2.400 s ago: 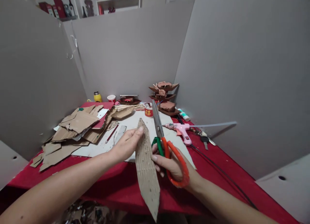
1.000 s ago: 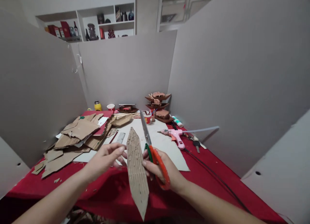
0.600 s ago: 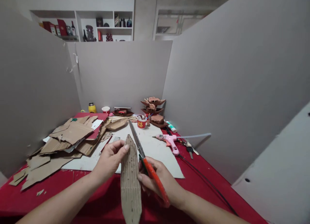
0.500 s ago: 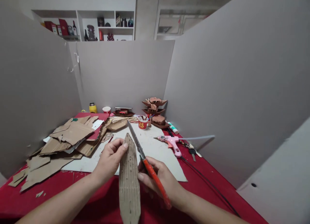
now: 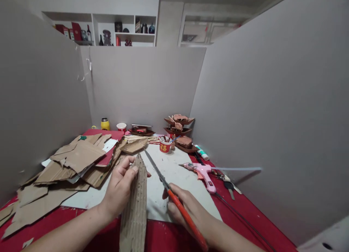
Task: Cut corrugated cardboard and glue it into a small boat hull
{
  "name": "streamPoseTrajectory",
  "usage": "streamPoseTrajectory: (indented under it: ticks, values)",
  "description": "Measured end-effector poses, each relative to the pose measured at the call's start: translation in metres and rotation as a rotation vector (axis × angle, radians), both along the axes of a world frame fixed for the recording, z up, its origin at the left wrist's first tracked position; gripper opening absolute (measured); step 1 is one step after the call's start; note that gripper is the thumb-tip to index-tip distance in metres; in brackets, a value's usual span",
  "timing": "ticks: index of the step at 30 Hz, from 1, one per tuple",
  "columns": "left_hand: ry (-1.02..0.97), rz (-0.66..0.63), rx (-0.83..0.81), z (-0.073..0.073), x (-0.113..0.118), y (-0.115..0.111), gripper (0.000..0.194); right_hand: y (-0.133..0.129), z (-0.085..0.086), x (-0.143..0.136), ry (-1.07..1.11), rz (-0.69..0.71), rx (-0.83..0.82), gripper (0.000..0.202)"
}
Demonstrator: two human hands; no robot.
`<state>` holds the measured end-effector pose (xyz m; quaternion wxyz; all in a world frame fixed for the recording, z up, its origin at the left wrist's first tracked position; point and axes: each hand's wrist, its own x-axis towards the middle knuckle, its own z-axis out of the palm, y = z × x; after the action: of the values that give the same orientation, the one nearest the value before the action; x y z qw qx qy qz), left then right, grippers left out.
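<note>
Your left hand [image 5: 120, 186] pinches the cardboard strip [image 5: 135, 217] near its narrow top; the strip crosses the near edge of the white sheet [image 5: 187, 184] and runs out of view below. Your right hand [image 5: 189, 206] is closed round the scissors [image 5: 174, 199], which stand apart from the strip, open sheet between. The glue gun [image 5: 205, 174] straddles the sheet's right edge, the cardboard pile [image 5: 83, 157] overlaps its left, and the red cup [image 5: 165, 146] stands beyond the scissors' tip.

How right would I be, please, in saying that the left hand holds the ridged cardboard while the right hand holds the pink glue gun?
One slip: in the head view, the right hand holds the scissors, not the pink glue gun. The left hand does hold the ridged cardboard.
</note>
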<state>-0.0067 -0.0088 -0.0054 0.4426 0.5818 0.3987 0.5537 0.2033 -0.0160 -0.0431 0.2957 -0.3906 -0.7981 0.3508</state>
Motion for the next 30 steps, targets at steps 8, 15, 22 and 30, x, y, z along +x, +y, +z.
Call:
streamPoseTrajectory:
  ticks: [8, 15, 22, 30]
  values:
    - [-0.023, -0.011, 0.029, -0.017, 0.001, 0.005, 0.011, -0.002, -0.005, 0.003, -0.147, 0.032, -0.039, 0.023]
    - [-0.103, -0.080, -0.016, -0.023, 0.003, 0.004, 0.021, -0.002, -0.009, 0.001, -0.118, 0.082, -0.075, 0.027]
    - [-0.131, -0.082, -0.063, -0.022, 0.003, 0.002, 0.024, -0.004, -0.012, 0.000, 0.012, 0.188, -0.126, 0.036]
    - [-0.157, -0.142, -0.101, -0.020, 0.002, -0.005, 0.026, -0.002, -0.022, 0.002, 0.100, 0.237, -0.240, 0.037]
